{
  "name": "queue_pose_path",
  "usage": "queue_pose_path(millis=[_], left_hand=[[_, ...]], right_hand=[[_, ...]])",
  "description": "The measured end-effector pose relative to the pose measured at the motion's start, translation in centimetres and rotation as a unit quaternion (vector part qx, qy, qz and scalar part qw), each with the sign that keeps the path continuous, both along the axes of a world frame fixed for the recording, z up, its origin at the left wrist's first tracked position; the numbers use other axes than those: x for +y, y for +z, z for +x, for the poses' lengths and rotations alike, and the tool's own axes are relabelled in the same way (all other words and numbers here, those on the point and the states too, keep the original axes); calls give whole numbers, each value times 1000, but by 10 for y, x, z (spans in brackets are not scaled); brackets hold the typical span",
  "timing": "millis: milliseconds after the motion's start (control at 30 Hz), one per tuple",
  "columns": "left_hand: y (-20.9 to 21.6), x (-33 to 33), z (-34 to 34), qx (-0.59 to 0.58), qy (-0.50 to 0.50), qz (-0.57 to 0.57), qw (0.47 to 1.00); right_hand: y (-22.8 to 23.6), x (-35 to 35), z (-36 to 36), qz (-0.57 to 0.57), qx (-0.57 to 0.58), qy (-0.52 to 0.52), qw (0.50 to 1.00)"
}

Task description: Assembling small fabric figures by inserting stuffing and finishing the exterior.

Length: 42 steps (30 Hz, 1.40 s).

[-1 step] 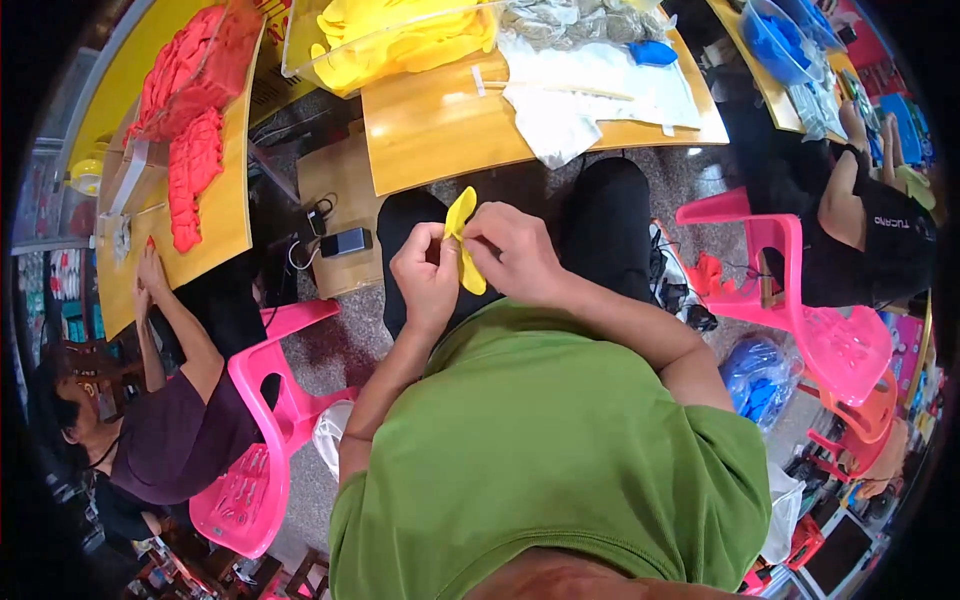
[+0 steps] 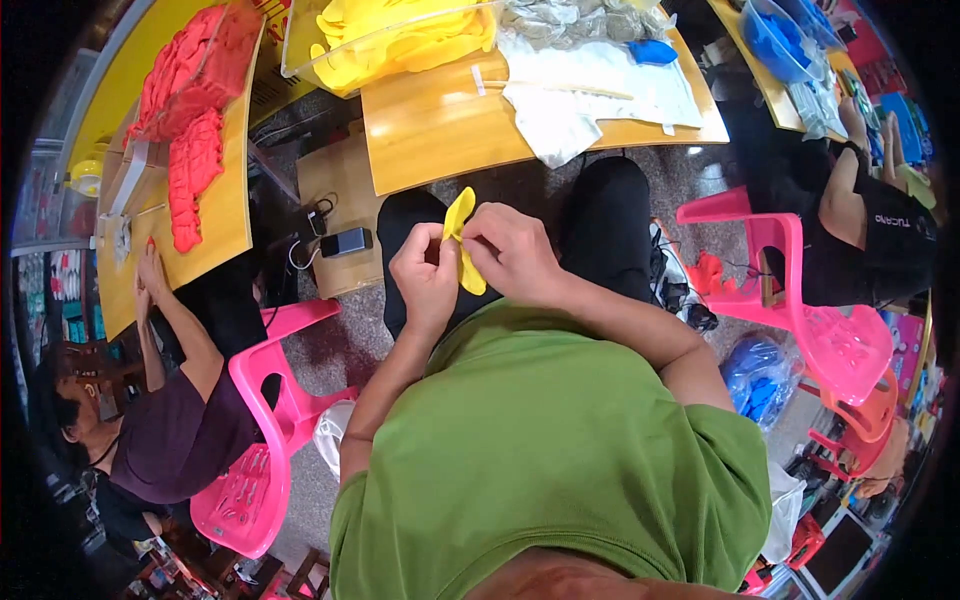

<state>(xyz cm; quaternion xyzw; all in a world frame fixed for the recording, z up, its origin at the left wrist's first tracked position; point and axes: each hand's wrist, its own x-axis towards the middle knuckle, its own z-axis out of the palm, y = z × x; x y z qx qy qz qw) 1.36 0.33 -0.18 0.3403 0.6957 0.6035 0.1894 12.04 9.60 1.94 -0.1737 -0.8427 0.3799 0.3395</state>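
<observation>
Yellow piece is pinched narrowly between fingers of left hand and right hand. Yellow pile is held by clear bin on table.

Before us is a table, a bin at its far left and a cloth right of that, with a stick across the cloth. Left of us stands another table; cardboard (a device lying on it) sits low between the two. One chair stands left, another chair right. One piece sits between our left hand and right hand.
</observation>
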Motion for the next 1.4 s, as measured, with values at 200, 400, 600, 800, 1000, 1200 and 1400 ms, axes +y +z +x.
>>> queue_pose_path(millis=[200, 400, 600, 800, 1000, 1200, 1400], left_hand=[[2, 7, -5, 121, 8, 60, 991], [1, 3, -4, 96, -4, 57, 994], [12, 9, -14, 231, -31, -11, 972], [15, 13, -17, 233, -138, 43, 962], [21, 12, -16, 139, -116, 13, 983], [10, 17, -14, 251, -76, 55, 963], [-10, 10, 3, 246, -25, 33, 968]], right_hand=[[-2, -5, -3, -106, 16, -15, 994], [-6, -2, -1, 13, 4, 4, 1000], [-8, 5, 6, 130, 6, 84, 988], [-4, 2, 6, 111, 31, 120, 986], [4, -3, 7, 133, 45, 113, 984], [-3, -5, 7, 160, 34, 71, 984], [-31, 3, 4, 217, -7, -23, 976]])
